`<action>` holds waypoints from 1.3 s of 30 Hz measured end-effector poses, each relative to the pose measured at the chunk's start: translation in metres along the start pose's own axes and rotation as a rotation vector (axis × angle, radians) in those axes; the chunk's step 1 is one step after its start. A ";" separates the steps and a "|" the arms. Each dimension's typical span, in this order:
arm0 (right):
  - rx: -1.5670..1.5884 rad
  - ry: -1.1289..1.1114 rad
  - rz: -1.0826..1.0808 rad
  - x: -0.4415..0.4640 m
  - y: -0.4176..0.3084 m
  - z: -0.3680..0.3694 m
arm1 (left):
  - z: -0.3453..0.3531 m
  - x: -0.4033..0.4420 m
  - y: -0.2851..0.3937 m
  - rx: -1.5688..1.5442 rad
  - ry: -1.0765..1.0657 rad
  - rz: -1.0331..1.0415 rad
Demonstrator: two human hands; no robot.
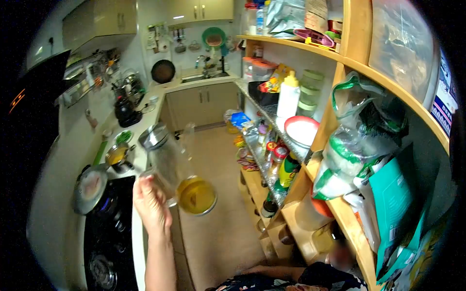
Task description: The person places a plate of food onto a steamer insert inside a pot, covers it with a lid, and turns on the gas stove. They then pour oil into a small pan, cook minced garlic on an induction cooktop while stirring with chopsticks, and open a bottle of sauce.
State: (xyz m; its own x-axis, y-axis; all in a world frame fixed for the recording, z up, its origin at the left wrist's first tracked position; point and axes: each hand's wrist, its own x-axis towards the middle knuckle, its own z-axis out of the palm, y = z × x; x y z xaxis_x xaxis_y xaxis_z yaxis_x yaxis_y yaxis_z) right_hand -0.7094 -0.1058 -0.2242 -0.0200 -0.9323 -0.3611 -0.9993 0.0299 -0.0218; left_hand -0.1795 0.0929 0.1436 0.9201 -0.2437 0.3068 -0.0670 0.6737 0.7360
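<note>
My left hand [153, 203] is wrapped round the handle of a clear glass pitcher [167, 157] with a metal lid. Yellowish-brown liquid [195, 196] lies in the bottom of the pitcher, which is held tilted over the floor beside the counter. At the lower right, a blurred hand [341, 256], which looks like my right hand, is near the lower shelf; its fingers cannot be made out.
On the left are a black stove [109, 242], a covered pan [91, 190], a pot with yellow contents [119, 157] and a kettle [126, 111]. Wooden shelves [349, 34] with bottles, bags and containers line the right. A sink [204, 76] is at the back.
</note>
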 end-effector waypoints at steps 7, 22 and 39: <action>0.176 0.150 0.583 -0.004 0.089 -0.046 | 0.181 0.051 -0.082 -0.040 -0.284 -0.053; 0.213 0.142 0.567 0.013 0.047 -0.092 | 0.361 0.009 -0.212 -0.456 -0.606 -0.407; 0.205 -0.183 -0.694 0.070 -0.283 -0.032 | 0.125 -0.051 -0.211 0.341 -0.808 0.480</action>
State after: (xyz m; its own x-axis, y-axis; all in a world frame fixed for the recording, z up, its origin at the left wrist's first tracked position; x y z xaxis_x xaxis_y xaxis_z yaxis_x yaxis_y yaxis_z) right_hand -0.4291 -0.1907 -0.2134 0.6365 -0.6874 -0.3498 -0.7543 -0.4602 -0.4683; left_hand -0.2604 -0.1244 0.0482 0.2364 -0.4844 0.8423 -0.5865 0.6199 0.5212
